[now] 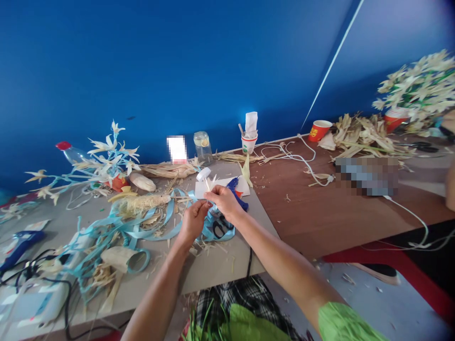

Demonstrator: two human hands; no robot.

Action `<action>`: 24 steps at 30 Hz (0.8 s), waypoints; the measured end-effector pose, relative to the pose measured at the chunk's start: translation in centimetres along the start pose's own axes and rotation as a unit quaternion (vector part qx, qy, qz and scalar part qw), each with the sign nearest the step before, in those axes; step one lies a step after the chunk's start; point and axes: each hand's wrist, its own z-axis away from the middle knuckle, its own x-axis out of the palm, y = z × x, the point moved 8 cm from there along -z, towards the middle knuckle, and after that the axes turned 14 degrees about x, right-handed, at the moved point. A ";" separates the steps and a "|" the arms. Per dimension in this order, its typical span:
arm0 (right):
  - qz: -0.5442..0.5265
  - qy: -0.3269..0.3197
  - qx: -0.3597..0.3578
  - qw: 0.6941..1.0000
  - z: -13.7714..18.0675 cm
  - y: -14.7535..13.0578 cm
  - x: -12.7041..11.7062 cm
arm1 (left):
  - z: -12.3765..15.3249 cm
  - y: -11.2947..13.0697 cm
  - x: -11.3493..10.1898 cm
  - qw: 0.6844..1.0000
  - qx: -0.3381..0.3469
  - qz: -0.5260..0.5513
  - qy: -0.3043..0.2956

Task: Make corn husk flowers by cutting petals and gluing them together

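1. The right hand (223,202) is closed in a pinch on a small pale flower (210,183), whose pointed petals rise above the fingertips, over the near part of the grey surface (209,272).
2. The left hand (195,220) is curled nearly closed, its fingertips just beside the right hand's, below the petals; whether it grips anything is hidden.
3. Behind the hands lie a white card (199,190) and a white roll (203,174).
4. A blue glue gun (233,185) rests just beside the right hand; black scissors handles (222,227) lie nearer the person.
5. Light-blue ribbon (174,232) trails leftward among dry fibres and scraps, past a pale tube-like husk (116,258).
6. At the left, pale flowers on light-blue stems (110,150) stand near a clear bottle with a red cap (64,145).
7. Along the blue wall stand a clear jar (203,148), a paper cup holding tissue (249,144) and, farther right, a red paper cup (320,131).
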 end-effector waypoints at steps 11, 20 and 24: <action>-0.037 0.045 -0.025 0.998 -0.7 -1.0 -1.9 | 0.2 -0.6 -1.6 0.998 0.001 -0.043 0.053; 0.102 0.061 -0.043 0.992 0.2 -0.8 -0.6 | 0.1 -0.3 -0.7 0.989 -0.029 0.110 0.093; 0.149 0.025 -0.075 0.986 1.1 -1.4 0.3 | 0.1 -0.2 -1.6 0.987 -0.034 0.107 0.118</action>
